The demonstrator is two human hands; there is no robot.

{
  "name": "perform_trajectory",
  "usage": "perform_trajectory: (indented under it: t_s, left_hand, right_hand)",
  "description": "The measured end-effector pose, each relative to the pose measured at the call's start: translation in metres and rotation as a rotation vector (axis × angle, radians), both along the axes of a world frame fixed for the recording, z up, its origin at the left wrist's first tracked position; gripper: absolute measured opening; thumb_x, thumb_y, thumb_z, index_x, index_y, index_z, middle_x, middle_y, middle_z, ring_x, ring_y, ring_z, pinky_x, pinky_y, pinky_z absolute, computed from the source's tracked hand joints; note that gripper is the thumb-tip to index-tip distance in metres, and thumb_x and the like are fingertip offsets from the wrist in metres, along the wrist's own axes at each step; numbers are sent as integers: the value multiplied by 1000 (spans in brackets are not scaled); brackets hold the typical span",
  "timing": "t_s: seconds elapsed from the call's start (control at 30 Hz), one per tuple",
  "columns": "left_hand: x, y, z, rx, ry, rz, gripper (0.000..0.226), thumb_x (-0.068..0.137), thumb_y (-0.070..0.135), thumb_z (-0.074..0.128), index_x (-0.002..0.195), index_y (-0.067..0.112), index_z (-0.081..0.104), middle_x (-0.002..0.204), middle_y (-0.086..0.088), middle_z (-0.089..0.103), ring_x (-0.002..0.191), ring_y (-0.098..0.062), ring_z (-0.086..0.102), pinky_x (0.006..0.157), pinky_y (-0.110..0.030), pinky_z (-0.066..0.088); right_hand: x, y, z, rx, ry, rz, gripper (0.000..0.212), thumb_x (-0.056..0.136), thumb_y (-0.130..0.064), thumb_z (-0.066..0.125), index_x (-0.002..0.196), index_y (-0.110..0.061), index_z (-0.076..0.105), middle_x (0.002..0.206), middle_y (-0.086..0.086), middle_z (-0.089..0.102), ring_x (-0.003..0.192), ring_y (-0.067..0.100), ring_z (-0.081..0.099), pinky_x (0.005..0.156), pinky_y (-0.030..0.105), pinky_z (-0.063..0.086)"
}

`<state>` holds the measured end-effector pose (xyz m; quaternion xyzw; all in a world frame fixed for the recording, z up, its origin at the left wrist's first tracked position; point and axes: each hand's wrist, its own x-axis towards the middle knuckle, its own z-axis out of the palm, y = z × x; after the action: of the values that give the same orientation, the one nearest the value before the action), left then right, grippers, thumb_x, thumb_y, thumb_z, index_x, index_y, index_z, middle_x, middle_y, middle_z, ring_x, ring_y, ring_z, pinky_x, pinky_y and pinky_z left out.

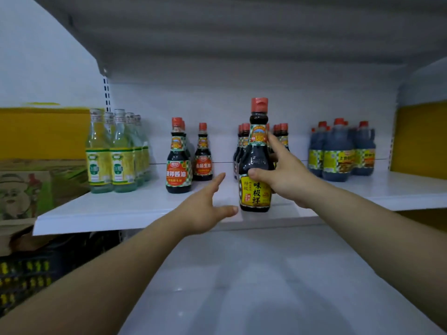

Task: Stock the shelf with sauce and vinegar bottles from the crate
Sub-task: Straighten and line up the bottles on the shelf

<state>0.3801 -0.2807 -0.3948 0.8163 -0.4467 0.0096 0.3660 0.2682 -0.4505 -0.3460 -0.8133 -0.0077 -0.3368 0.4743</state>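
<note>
I saw the right hand (283,175) wrapped around a dark sauce bottle (256,155), thumb at the top of its yellow label, the bottle upright at the front edge of the white shelf (121,209). The left hand (205,209) hovered just beside it, fingers spread, holding nothing. A printed cardboard box (24,189) sat at left above a dark crate (26,269). On the shelf stood dark jugs (338,151) at right, clear vinegar bottles (116,153) at left, and red-labelled sauce bottles (179,160) between.

Right hand (285,175) grips a dark sauce bottle (256,163) standing near the shelf (121,209) front edge, left hand (205,211) open just beside it. Vinegar bottles (113,153) sit far left.
</note>
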Motion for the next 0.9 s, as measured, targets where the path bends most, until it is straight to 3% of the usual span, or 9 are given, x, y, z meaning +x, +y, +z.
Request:
perform_trajectory:
  t_s: [0.1, 0.2, 0.27, 0.37, 0.43, 0.57, 0.63, 0.77, 0.9]
  left_hand:
    - [27, -15, -1, 400, -314, 221, 68, 89, 63, 38, 148, 35, 17, 156, 4, 22, 142, -21, 20, 114, -46, 17]
    - [45, -20, -3, 572, -364, 309, 69, 87, 71, 15, 146, 36, 24, 155, 6, 23, 144, -21, 14, 111, -63, 4]
    - [53, -21, -6, 603, -351, 314, 76, 81, 78, 9, 145, 39, 24, 156, 8, 21, 144, -22, 13, 108, -65, 1]
    - [58, -21, -10, 603, -320, 313, 92, 66, 85, 0, 145, 42, 19, 157, 10, 17, 144, -21, 16, 108, -64, 12]
    - [59, -21, -11, 600, -331, 317, 99, 59, 87, -3, 145, 43, 19, 157, 10, 17, 143, -20, 18, 109, -61, 17]
    - [61, -22, -15, 607, -359, 320, 101, 57, 87, -7, 145, 44, 17, 156, 12, 17, 143, -19, 19, 110, -58, 19]
    - [62, -22, -17, 601, -377, 325, 104, 54, 87, -11, 145, 44, 17, 156, 13, 17, 143, -19, 19, 110, -57, 20]
    - [62, -22, -17, 590, -387, 330, 104, 54, 87, -12, 145, 45, 15, 156, 14, 16, 143, -18, 18, 110, -54, 19]
    - [63, -22, -19, 578, -422, 334, 103, 55, 86, -14, 145, 45, 15, 156, 14, 17, 142, -16, 20, 109, -53, 21]
  right_hand:
    - [14, -39, 0, 13, 28, -36, 95, 82, -5, 73, 145, -52, 21, 108, -20, 58, 106, 13, 61, 89, 38, 52]
    - [32, -66, -3, 39, 66, -40, 91, 83, -4, 72, 148, -43, 22, 109, -17, 56, 106, 18, 61, 83, 38, 54]
    - [47, -80, -4, 45, 85, -37, 90, 84, -6, 71, 149, -42, 22, 109, -16, 55, 100, 15, 62, 73, 33, 55]
    - [70, -93, -6, 33, 97, -36, 81, 84, -9, 71, 147, -37, 28, 102, -24, 53, 92, 2, 59, 68, 24, 51]
    - [85, -98, -8, 17, 110, -59, 69, 86, -14, 70, 144, -29, 35, 101, -23, 54, 97, 5, 59, 75, 24, 49]
    - [111, -105, -13, -66, 161, -135, 59, 91, -24, 64, 142, -30, 37, 129, -3, 52, 115, 20, 53, 98, 39, 45]
    - [122, -107, -13, -99, 184, -204, 56, 91, -27, 61, 142, -30, 37, 136, 6, 44, 114, 27, 52, 100, 41, 44]
    - [137, -107, -18, -220, 178, -352, 69, 85, -46, 65, 142, -24, 33, 133, 8, 38, 109, 23, 47, 87, 29, 37]
    - [147, -112, -21, -248, 159, -386, 77, 82, -46, 70, 143, -20, 31, 132, 11, 41, 115, 28, 48, 85, 26, 35]
